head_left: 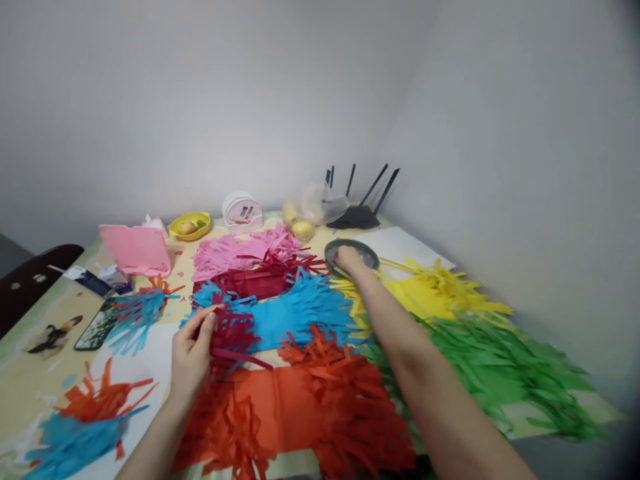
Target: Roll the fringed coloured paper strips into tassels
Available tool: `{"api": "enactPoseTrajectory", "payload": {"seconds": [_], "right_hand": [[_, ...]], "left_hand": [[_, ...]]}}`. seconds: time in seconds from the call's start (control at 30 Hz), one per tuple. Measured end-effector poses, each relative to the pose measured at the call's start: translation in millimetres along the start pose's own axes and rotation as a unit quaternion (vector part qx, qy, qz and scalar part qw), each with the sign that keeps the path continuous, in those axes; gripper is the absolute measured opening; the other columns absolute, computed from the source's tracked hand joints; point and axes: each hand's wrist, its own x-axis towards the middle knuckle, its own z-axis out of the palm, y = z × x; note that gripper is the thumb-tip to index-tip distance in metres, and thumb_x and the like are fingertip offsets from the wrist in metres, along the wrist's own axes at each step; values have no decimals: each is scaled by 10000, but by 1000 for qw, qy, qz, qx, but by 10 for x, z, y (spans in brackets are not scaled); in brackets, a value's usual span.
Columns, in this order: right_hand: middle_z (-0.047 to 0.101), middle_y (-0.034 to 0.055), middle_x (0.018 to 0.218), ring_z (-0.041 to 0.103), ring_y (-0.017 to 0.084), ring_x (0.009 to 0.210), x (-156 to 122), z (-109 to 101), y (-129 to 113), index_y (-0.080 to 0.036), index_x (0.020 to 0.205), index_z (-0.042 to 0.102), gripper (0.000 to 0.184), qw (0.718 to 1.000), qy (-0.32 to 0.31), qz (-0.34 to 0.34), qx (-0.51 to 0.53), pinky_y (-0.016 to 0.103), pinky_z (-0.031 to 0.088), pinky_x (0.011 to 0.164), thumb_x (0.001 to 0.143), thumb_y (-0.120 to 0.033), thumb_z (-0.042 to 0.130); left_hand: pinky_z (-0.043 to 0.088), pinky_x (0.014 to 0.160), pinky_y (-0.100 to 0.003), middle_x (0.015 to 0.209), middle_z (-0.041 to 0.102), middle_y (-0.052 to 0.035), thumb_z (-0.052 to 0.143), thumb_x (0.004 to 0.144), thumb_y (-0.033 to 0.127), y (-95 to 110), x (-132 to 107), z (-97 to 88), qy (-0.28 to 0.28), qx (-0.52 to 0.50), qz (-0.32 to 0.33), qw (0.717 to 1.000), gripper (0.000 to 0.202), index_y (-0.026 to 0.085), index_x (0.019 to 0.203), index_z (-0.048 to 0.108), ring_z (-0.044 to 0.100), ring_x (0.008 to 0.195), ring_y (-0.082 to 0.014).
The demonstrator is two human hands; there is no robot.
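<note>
My left hand (193,343) is closed, pinching the top of a dark red tissue-paper tassel (233,333). Its fringe hangs over blue fringed paper (280,317). Reaching forward, my right hand (349,258) has its fingers down in a dark round dish (370,255); they look drawn together, and what they hold, if anything, is hidden. Red-orange fringed paper (280,400) lies nearest me, between my forearms. Beyond the blue lie dark red fringed paper (255,281) and pink fringed paper (225,253).
Yellow fringed paper (425,293) and green fringed paper (500,367) lie to the right. Blue-and-orange tassels (140,307) are at left, by a phone (95,327) and a pink stand (137,250). Behind are a yellow fruit bowl (190,233), a white box (243,212) and a black router (355,217).
</note>
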Motion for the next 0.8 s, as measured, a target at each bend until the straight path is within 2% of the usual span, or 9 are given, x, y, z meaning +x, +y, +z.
{"api": "enactPoseTrajectory", "payload": {"seconds": [0.1, 0.27, 0.37, 0.43, 0.47, 0.5, 0.57, 0.67, 0.8], "right_hand": [[602, 117, 1227, 621, 211, 1039, 15, 51, 9, -153, 1194, 603, 317, 999, -26, 30, 4, 388, 537, 878, 932, -331, 598], [649, 135, 1153, 633, 237, 1046, -166, -256, -114, -104, 1138, 618, 271, 999, 7, 31, 36, 434, 507, 913, 940, -284, 577], [696, 173, 1086, 649, 245, 1050, -615, -417, -477, -99, 1062, 643, 216, 995, 37, -34, 86, 375, 479, 931, 960, -228, 502], [730, 86, 1039, 679, 191, 980, -1082, -439, -807, -175, 1032, 655, 191, 985, 23, -108, 134, 293, 503, 878, 945, -293, 533], [745, 44, 983, 694, 174, 921, -1338, -432, -970, -208, 987, 665, 165, 973, 2, -156, 167, 270, 518, 839, 922, -322, 566], [749, 45, 934, 702, 179, 874, -1591, -418, -1118, -204, 951, 670, 146, 944, -30, -222, 242, 279, 530, 808, 904, -314, 585], [750, 38, 879, 707, 179, 800, -2025, -390, -1351, -213, 912, 673, 125, 893, -64, -279, 348, 293, 545, 758, 893, -308, 594], [742, 36, 846, 706, 184, 776, -2408, -369, -1520, -216, 884, 682, 98, 849, -78, -260, 454, 307, 555, 729, 857, -298, 637], [730, 34, 818, 700, 179, 762, -2591, -356, -1564, -201, 859, 677, 179, 797, -123, -186, 561, 300, 569, 696, 777, -352, 724]], "left_hand": [[465, 670, -242, 698, 635, 0, 625, 829, 404, -9, -13, 36, -26, -24, -9, 999, 286, 167, 980, 679, 597, 690, -151], [464, 626, -230, 638, 624, 6, 643, 812, 349, 8, -44, 49, -47, -40, -1, 998, 196, 154, 820, 651, 582, 616, -129], [485, 635, -233, 691, 672, -12, 647, 811, 336, 36, -96, 64, -57, -36, 9, 998, 179, 159, 820, 674, 608, 641, -135], [504, 658, -241, 763, 709, -30, 641, 818, 318, 73, -150, 90, -67, -43, 27, 996, 162, 164, 834, 689, 638, 690, -146], [513, 672, -247, 794, 721, -37, 638, 822, 308, 97, -183, 103, -75, -48, 39, 995, 154, 166, 842, 694, 651, 715, -152], [520, 687, -252, 814, 729, -41, 636, 825, 298, 124, -220, 114, -83, -52, 50, 994, 147, 168, 850, 698, 660, 734, -157], [525, 714, -260, 825, 733, -43, 634, 834, 285, 182, -303, 120, -93, -52, 73, 992, 136, 170, 855, 704, 670, 756, -161], [525, 728, -264, 817, 731, -41, 634, 846, 271, 261, -442, 79, -97, -43, 102, 989, 121, 176, 849, 709, 671, 760, -162], [517, 710, -264, 788, 725, -39, 625, 858, 249, 325, -608, -27, -81, -27, 137, 987, 115, 174, 823, 705, 661, 736, -160]]}}
